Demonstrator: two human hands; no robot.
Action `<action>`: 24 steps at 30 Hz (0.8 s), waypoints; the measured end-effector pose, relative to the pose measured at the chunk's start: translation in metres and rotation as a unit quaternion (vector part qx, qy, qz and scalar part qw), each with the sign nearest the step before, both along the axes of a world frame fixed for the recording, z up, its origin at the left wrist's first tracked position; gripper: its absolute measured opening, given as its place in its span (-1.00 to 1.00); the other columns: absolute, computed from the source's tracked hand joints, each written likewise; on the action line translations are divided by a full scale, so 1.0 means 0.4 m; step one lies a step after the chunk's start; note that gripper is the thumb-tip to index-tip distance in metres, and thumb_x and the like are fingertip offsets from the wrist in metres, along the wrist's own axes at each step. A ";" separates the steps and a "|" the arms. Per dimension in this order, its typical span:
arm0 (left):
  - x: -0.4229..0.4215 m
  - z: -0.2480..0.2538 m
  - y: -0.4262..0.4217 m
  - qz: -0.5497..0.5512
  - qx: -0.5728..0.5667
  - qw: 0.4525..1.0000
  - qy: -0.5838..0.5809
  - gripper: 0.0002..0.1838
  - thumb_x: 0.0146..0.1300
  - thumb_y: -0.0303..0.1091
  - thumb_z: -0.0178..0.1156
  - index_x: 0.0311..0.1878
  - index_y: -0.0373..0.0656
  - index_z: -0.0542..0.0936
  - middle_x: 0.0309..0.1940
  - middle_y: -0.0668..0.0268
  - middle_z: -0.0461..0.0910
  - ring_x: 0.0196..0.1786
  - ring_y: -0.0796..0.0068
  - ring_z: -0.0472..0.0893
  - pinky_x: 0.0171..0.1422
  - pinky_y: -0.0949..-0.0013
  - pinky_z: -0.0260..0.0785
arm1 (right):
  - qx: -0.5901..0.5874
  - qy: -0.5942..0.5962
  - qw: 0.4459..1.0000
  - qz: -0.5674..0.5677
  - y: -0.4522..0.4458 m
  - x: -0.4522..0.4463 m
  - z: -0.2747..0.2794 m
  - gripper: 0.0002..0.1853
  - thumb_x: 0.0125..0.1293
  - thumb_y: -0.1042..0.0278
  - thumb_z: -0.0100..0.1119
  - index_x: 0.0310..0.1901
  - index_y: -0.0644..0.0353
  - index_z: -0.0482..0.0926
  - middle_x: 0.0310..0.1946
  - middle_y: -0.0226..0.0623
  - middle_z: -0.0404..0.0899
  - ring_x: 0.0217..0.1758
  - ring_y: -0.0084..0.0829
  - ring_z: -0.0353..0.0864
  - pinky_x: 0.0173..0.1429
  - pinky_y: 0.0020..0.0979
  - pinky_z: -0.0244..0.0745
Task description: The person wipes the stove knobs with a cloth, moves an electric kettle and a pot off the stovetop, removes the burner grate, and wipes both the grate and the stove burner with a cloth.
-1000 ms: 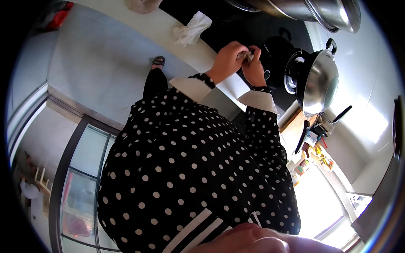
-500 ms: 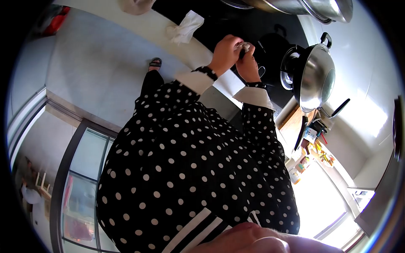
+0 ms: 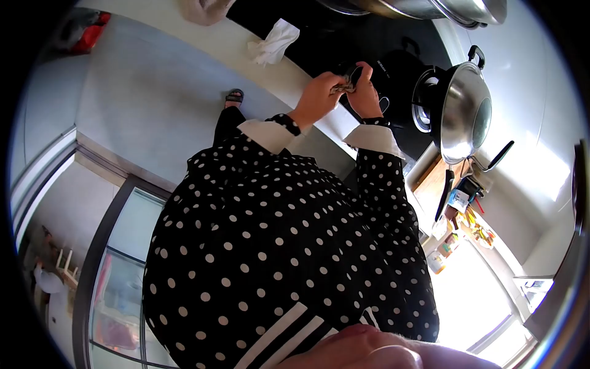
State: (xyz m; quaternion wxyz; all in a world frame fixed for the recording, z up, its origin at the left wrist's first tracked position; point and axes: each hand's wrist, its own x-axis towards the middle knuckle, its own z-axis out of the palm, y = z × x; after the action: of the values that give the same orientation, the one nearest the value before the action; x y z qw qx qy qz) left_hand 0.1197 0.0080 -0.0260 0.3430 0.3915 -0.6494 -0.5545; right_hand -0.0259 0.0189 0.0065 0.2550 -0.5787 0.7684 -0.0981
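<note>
My left hand [image 3: 318,97] and my right hand [image 3: 364,95] meet above the front edge of the black cooktop [image 3: 295,52]. Between them sits a small dark rounded object [image 3: 354,74], partly hidden by the fingers; its kind is too small to make out. My right hand is closed around it, thumb along its side. The fingers of my left hand pinch at a thin greyish piece [image 3: 342,89] beside it, which I cannot identify. A crumpled white tissue [image 3: 275,42] lies to the left, across the cooktop's edge and the pale counter [image 3: 249,27].
A steel wok [image 3: 458,114] stands tilted at the right, near a burner ring [image 3: 423,101]. Large steel cookware [image 3: 418,9] is at the top. Bottles and packets [image 3: 452,243] stand by the bright window. A sandalled foot [image 3: 234,96] shows on the grey floor [image 3: 153,80].
My left hand has shifted left and slightly down, turning away from the right. More of the dark object now shows at my right hand, and the right thumb has straightened.
</note>
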 end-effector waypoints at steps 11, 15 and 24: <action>0.030 0.047 0.054 -0.007 0.496 0.838 0.228 -0.73 0.39 -0.28 0.03 0.03 -0.23 0.50 -0.11 0.29 0.57 -0.14 0.53 0.57 -0.06 0.48 0.44 | -0.080 -0.578 0.746 -0.320 0.228 0.154 0.071 -0.34 0.40 0.39 -0.02 0.45 0.06 -0.07 0.00 -0.29 0.47 -0.11 -0.54 0.52 -0.13 -0.56 0.50; 0.053 0.085 0.049 -0.089 0.005 0.992 -0.084 -0.69 0.26 -0.33 0.20 0.01 -0.29 0.54 -0.05 0.24 0.52 -0.12 0.47 0.57 -0.05 0.47 0.43 | -0.111 -0.598 0.669 -0.427 0.291 0.156 -0.027 -0.59 0.30 0.46 0.12 0.17 0.25 0.36 -0.15 -0.29 0.57 -0.22 -0.56 0.56 -0.18 -0.54 0.48; -0.061 0.042 -0.132 -0.194 -0.172 0.956 -0.136 -0.20 -0.07 -0.47 0.41 0.30 -0.08 0.30 0.01 0.21 0.44 -0.17 0.39 0.53 -0.12 0.41 0.44 | -0.308 -0.251 0.854 -0.336 0.219 0.134 -0.036 -0.52 0.13 0.54 0.21 0.14 0.31 0.42 -0.04 -0.08 0.40 -0.23 -0.27 0.58 -0.16 -0.41 0.55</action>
State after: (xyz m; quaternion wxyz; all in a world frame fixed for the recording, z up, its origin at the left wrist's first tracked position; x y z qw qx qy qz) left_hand 0.0953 -0.0446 -0.0092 0.1991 0.2649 -0.8390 -0.4317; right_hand 0.0275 0.1065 -0.0080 0.1994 -0.2895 0.7566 -0.5514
